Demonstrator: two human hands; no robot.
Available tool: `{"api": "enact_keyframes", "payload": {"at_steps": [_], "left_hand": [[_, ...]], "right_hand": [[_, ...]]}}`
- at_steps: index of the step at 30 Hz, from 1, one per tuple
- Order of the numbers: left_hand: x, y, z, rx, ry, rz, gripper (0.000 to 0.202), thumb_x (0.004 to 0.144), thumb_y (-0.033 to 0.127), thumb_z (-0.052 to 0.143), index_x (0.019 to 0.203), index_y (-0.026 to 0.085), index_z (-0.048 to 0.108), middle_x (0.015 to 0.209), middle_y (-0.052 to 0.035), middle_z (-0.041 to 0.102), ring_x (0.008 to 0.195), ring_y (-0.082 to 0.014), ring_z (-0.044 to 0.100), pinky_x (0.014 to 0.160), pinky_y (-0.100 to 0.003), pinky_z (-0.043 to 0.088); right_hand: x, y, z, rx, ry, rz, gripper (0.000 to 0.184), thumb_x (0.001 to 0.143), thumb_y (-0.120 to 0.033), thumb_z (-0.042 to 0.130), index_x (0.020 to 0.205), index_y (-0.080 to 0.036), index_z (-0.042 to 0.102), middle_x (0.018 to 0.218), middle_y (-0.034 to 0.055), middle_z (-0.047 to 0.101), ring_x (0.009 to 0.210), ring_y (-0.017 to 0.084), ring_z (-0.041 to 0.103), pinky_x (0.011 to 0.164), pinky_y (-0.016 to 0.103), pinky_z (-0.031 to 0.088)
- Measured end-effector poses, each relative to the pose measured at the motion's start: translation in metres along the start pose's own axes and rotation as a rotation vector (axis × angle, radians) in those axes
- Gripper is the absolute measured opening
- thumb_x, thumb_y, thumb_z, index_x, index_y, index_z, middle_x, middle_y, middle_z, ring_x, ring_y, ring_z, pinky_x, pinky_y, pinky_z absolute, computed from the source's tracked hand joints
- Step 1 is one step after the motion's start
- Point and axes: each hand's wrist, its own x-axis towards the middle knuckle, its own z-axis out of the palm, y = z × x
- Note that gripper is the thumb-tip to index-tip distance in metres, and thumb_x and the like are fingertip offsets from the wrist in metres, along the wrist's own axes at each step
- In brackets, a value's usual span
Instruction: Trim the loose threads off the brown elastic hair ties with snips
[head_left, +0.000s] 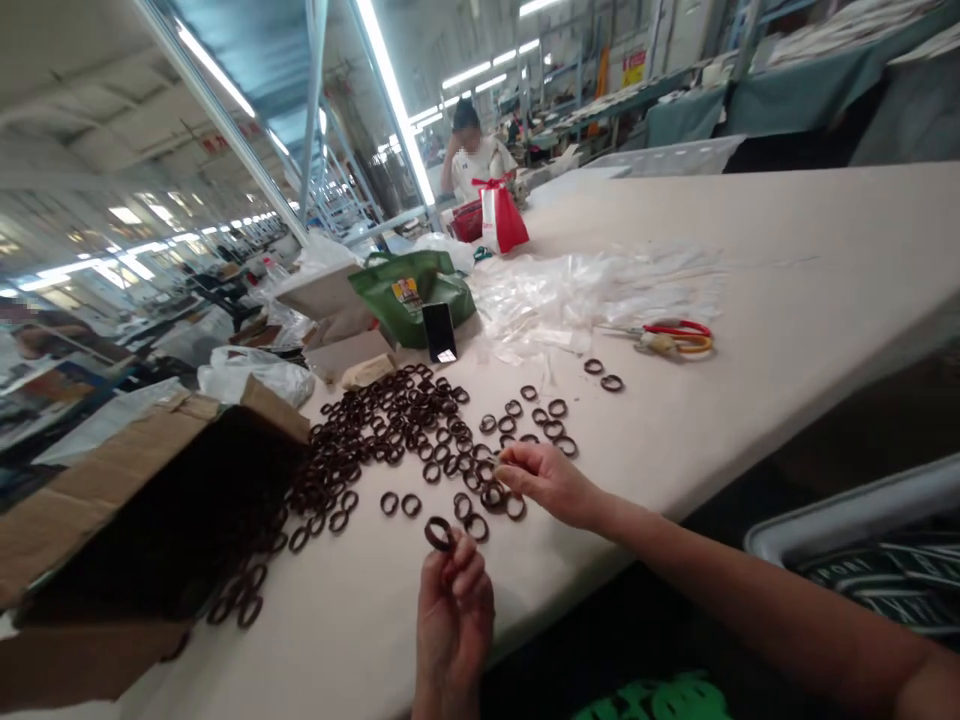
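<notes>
1. Strip-lit factory hall; a long pale table [750,260] runs away from the camera. A person [476,150] sits at its far end behind a red bag [502,220].
2. Head view: the left hand [454,600] is nearest the camera and rises at the table's near edge. Its thumb and fingers are clamped on one dark ring [439,532], held upright just above the table with its opening facing the camera.
3. The right hand [546,482] lies beyond and to the right of the ring, palm down. Its fingertips are drawn together at the near edge of the pile [390,430] of like rings. Whether one sits between them cannot be told.
4. The pile spreads beyond and left of both hands. The right hand touches it; the left hand is apart from it.
5. A box [90,490] lies on its side at the left, mouth toward the pile, with rings spilling out onto the table. Its inside is too dark to read.
6. Past the pile are a phone [439,332], a green bag [412,290] and clear plastic bags [585,290]. Scissors [675,338] lie well apart to the right.
</notes>
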Motion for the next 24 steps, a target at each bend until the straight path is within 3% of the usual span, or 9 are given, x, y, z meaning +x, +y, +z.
{"api": "enact_keyframes", "payload": {"at_steps": [5, 8, 12, 17, 24], "left_hand": [[0.036, 0.030, -0.036, 0.147, -0.116, 0.081, 0.020, 0.075, 0.028, 0.081, 0.084, 0.017, 0.068, 0.067, 0.0052, 0.043, 0.046, 0.0004, 0.036, 0.041, -0.009, 0.032], [0.066, 0.053, -0.048, 0.179, -0.181, 0.130, 0.019, 0.075, 0.031, 0.081, 0.078, 0.017, 0.068, 0.066, 0.0043, 0.044, 0.045, -0.0001, 0.036, 0.039, -0.010, 0.031], [0.088, 0.069, -0.047, 0.137, -0.149, 0.212, 0.025, 0.066, 0.027, 0.087, 0.079, 0.014, 0.070, 0.065, 0.0043, 0.048, 0.046, 0.0000, 0.040, 0.040, -0.010, 0.031], [0.092, 0.064, -0.037, 0.166, -0.049, 0.180, 0.031, 0.060, 0.028, 0.091, 0.076, 0.014, 0.068, 0.062, 0.0061, 0.047, 0.046, -0.0009, 0.038, 0.041, -0.012, 0.032], [0.107, 0.057, -0.028, 0.310, -0.084, 0.050, 0.031, 0.070, 0.031, 0.085, 0.071, 0.014, 0.060, 0.062, 0.0054, 0.045, 0.052, -0.0044, 0.039, 0.048, -0.015, 0.034]], "right_hand": [[0.038, 0.009, -0.036, -0.594, 0.035, -0.042, 0.037, 0.089, -0.049, 0.056, 0.073, -0.016, 0.058, 0.064, 0.0011, 0.056, 0.059, 0.012, 0.047, 0.058, 0.025, 0.031], [0.061, 0.014, -0.055, -0.777, 0.087, -0.028, 0.034, 0.089, -0.047, 0.056, 0.075, -0.016, 0.062, 0.070, 0.0045, 0.062, 0.065, 0.016, 0.053, 0.060, 0.027, 0.031], [0.077, 0.026, -0.073, -0.778, 0.109, -0.025, 0.027, 0.087, -0.044, 0.057, 0.082, -0.018, 0.066, 0.077, 0.0043, 0.067, 0.071, 0.018, 0.059, 0.064, 0.026, 0.036], [0.084, 0.039, -0.084, -0.793, 0.107, -0.005, 0.030, 0.091, -0.041, 0.050, 0.090, -0.020, 0.071, 0.084, 0.0035, 0.071, 0.076, 0.018, 0.063, 0.068, 0.025, 0.042], [0.108, 0.043, -0.104, -0.961, 0.129, 0.033, 0.025, 0.091, -0.036, 0.054, 0.088, -0.021, 0.074, 0.081, 0.0049, 0.070, 0.074, 0.021, 0.065, 0.066, 0.028, 0.043]]}}
